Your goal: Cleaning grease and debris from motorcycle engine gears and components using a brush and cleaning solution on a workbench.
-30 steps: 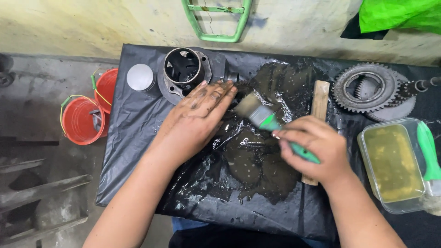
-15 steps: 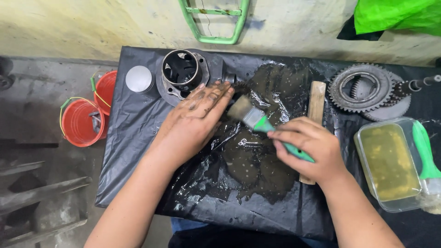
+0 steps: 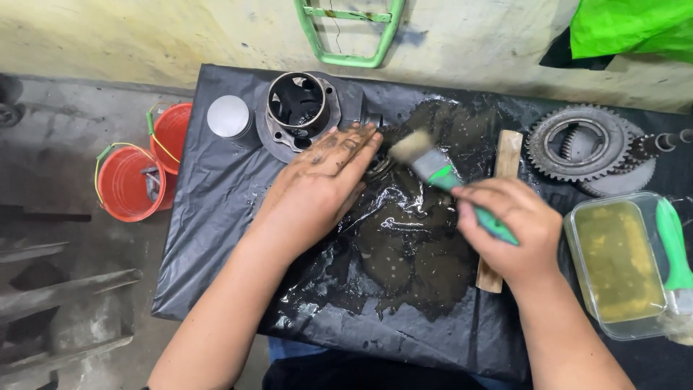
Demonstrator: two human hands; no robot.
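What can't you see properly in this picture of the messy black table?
All in the head view:
- Whatever lies under the grease-smeared left hand: the palm covers it.
- Part of the green-handled paintbrush: the right hand wraps its handle.
- The clear plastic tub of yellowish liquid: its depth doesn't show.
- The toothed metal shaft: cut off by the right edge.

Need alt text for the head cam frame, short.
Seen from above, a person's right hand holds a green-handled paintbrush over a wet, oily black plastic sheet, while the grimy left hand rests flat beside a metal engine cylinder. Gears, a wooden stick, a tub of yellowish liquid and red buckets surround them.
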